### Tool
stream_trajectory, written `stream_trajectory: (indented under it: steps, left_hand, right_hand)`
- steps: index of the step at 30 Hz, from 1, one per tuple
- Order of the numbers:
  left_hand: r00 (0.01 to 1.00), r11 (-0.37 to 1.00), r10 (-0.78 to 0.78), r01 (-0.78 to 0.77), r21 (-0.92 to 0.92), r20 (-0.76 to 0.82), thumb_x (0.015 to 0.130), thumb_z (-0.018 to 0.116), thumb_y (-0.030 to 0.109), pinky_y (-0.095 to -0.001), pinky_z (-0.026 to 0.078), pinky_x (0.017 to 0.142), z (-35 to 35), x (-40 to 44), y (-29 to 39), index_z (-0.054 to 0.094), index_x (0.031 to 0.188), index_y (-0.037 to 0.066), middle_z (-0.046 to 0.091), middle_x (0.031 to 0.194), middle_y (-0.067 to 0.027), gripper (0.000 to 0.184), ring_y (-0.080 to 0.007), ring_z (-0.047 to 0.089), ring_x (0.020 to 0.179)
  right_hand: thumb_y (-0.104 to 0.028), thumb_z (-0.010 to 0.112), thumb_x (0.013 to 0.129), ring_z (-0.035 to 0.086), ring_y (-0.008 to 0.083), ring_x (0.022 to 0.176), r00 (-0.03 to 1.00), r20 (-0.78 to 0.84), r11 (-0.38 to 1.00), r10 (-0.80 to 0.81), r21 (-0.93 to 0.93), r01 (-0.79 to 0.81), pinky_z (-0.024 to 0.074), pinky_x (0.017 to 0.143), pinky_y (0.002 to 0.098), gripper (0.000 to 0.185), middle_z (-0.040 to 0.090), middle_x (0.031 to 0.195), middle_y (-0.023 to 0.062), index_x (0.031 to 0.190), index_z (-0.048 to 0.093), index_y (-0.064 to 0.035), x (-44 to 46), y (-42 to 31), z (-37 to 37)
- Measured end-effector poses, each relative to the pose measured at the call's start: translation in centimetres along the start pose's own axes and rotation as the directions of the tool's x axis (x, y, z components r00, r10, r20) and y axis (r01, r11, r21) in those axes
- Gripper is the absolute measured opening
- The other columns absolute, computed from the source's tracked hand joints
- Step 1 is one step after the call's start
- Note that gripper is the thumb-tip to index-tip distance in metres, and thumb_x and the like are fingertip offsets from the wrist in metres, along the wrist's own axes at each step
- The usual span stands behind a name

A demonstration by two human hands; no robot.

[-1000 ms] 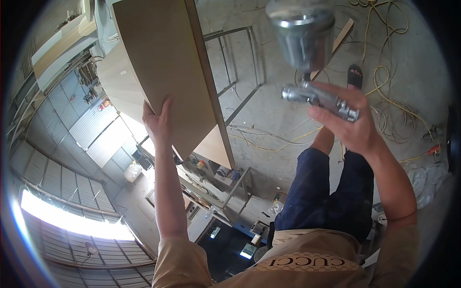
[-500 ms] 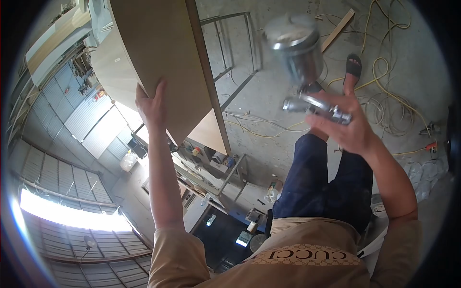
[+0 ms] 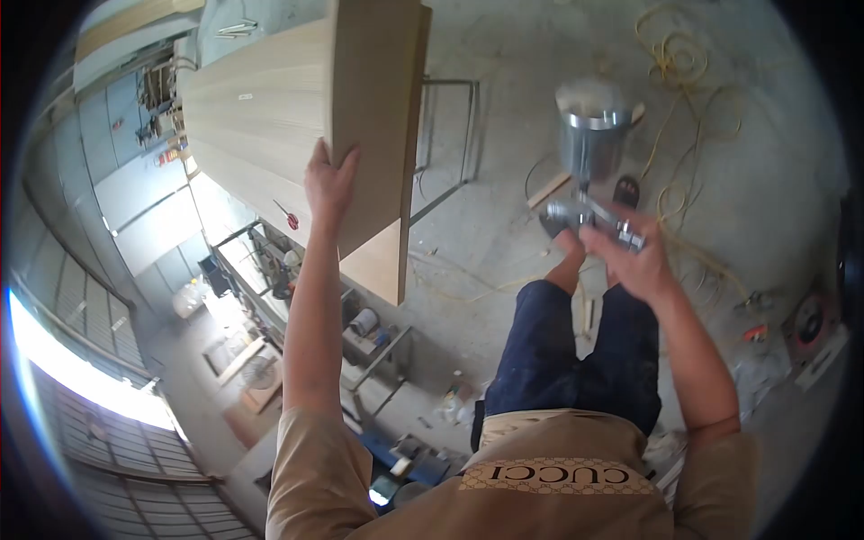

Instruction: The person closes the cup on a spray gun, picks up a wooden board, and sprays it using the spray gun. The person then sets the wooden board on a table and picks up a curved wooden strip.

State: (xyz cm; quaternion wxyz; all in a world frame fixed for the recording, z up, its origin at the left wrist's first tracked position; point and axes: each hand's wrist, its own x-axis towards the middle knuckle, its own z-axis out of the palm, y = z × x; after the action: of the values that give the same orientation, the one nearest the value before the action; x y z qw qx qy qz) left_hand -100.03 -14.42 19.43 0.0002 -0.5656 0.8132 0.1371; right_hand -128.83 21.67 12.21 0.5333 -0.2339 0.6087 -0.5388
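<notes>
My left hand (image 3: 329, 187) grips the near left edge of a tan wooden board (image 3: 376, 117), thumb on its face and fingers round the edge. The board stands tilted above a wider pale sheet (image 3: 261, 112). Out to the right, my right hand (image 3: 643, 265) is wrapped round the handle of a metal spray gun (image 3: 589, 148), held clear of the board. The gun's cup is on top and blurred by motion. Red-handled scissors (image 3: 290, 219) lie on the pale sheet, left of my left forearm.
A metal frame stand (image 3: 472, 135) shows beyond the board. Yellow hose (image 3: 670, 180) loops over the concrete floor around my feet. A wood strip (image 3: 549, 192) lies near my sandals. A round dark device (image 3: 810, 319) sits at far right, with a cluttered rack (image 3: 364, 324) below the board.
The board has turned, showing a narrower face and more of the pale sheet with the scissors. The spray gun and right hand appear lower in view. My left hand keeps its grip.
</notes>
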Motion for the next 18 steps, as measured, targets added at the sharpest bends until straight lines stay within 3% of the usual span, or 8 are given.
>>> stream_trajectory:
  steps: [1, 3, 5, 7, 8, 10, 12, 18]
  left_hand:
    - [1.000, 0.999, -0.003, 0.002, 0.044, 0.017, 0.088, 0.075, 0.042, -0.0481, 0.056, 0.086, 0.7, 0.1, -1.4, 0.065, 0.122, -0.001, 0.073, 0.107, -0.0262, 0.055, -0.0430, 0.071, 0.102]
    - [0.990, 0.967, 0.137, -0.125, 0.223, -0.037, 0.087, 0.073, 0.047, -0.0510, 0.056, 0.086, 3.4, 0.7, -5.8, 0.063, 0.127, 0.002, 0.073, 0.108, -0.0268, 0.061, -0.0447, 0.070, 0.101]
    - [0.989, 0.963, -0.136, 0.117, 0.242, 0.066, 0.086, 0.073, 0.046, -0.0525, 0.056, 0.085, 1.8, -0.3, 0.0, 0.060, 0.131, 0.005, 0.072, 0.105, -0.0270, 0.062, -0.0442, 0.070, 0.100]
    - [0.992, 0.986, -0.118, 0.111, 0.125, 0.045, 0.086, 0.071, 0.041, -0.0540, 0.055, 0.083, 2.0, -0.8, 0.8, 0.061, 0.125, 0.011, 0.073, 0.100, -0.0221, 0.050, -0.0432, 0.070, 0.097]
    - [0.988, 0.982, -0.146, 0.140, 0.125, 0.046, 0.087, 0.071, 0.047, -0.0543, 0.056, 0.081, 1.6, -1.0, 1.8, 0.063, 0.126, 0.011, 0.073, 0.099, -0.0241, 0.053, -0.0446, 0.070, 0.094]
    - [0.995, 0.994, -0.102, 0.103, 0.023, -0.003, 0.085, 0.071, 0.037, -0.0536, 0.055, 0.080, 2.7, -1.8, 2.3, 0.065, 0.111, 0.011, 0.072, 0.095, -0.0236, 0.037, -0.0450, 0.069, 0.093]
    - [0.996, 0.994, -0.079, 0.075, -0.082, -0.051, 0.088, 0.068, 0.027, -0.0533, 0.053, 0.076, 3.5, -3.2, 4.0, 0.064, 0.103, 0.011, 0.072, 0.091, -0.0213, 0.023, -0.0435, 0.069, 0.091]
    - [0.990, 0.985, -0.071, 0.051, -0.163, -0.119, 0.090, 0.067, 0.029, -0.0521, 0.052, 0.073, 1.8, -4.5, 4.2, 0.063, 0.101, 0.012, 0.071, 0.086, -0.0178, 0.020, -0.0405, 0.069, 0.086]
  right_hand:
    - [-0.018, 0.078, 0.094, 0.059, 0.0053, 0.063, 0.998, 0.022, 0.997, 0.058, -0.043, -0.057, 0.0465, 0.053, 0.0240, 0.030, 0.068, 0.079, -0.0027, 0.119, 0.074, -0.0026, -1.2, 0.0, -0.7]
    - [-0.017, 0.077, 0.094, 0.059, 0.0060, 0.059, 0.974, 0.053, 0.973, 0.221, -0.085, -0.216, 0.0460, 0.051, 0.0246, 0.028, 0.067, 0.076, -0.0016, 0.118, 0.074, -0.0020, -3.6, -0.2, -2.1]
    - [-0.017, 0.077, 0.093, 0.056, 0.0043, 0.053, 0.934, -0.003, 0.928, 0.357, -0.114, -0.355, 0.0440, 0.047, 0.0237, 0.025, 0.065, 0.072, -0.0023, 0.113, 0.074, -0.0024, -5.5, -0.9, -3.7]
    - [-0.018, 0.076, 0.094, 0.055, 0.0057, 0.048, 0.931, -0.084, 0.911, 0.355, -0.192, -0.364, 0.0439, 0.044, 0.0234, 0.023, 0.068, 0.075, 0.0002, 0.110, 0.074, -0.0012, -7.4, 0.0, -6.3]
    - [-0.018, 0.075, 0.095, 0.059, 0.0063, 0.053, 0.957, -0.085, 0.937, 0.278, -0.194, -0.290, 0.0442, 0.044, 0.0235, 0.020, 0.070, 0.078, 0.0015, 0.107, 0.074, -0.0017, -8.0, 0.6, -7.8]
    - [-0.020, 0.073, 0.096, 0.063, 0.0086, 0.061, 0.986, -0.136, 0.940, 0.098, -0.311, -0.137, 0.0467, 0.043, 0.0245, 0.020, 0.071, 0.082, 0.0033, 0.103, 0.072, -0.0016, -8.9, 2.9, -11.0]
    - [-0.023, 0.072, 0.097, 0.066, 0.0113, 0.070, 0.949, -0.230, 0.930, 0.216, -0.247, -0.271, 0.0502, 0.043, 0.0267, 0.023, 0.071, 0.083, 0.0049, 0.103, 0.070, -0.0010, -9.5, -1.5, -11.0]
    - [-0.027, 0.067, 0.101, 0.068, 0.0137, 0.074, 0.945, -0.295, 0.929, 0.142, -0.290, -0.230, 0.0522, 0.044, 0.0288, 0.027, 0.071, 0.086, 0.0065, 0.106, 0.068, -0.0007, -8.8, -5.6, -12.6]
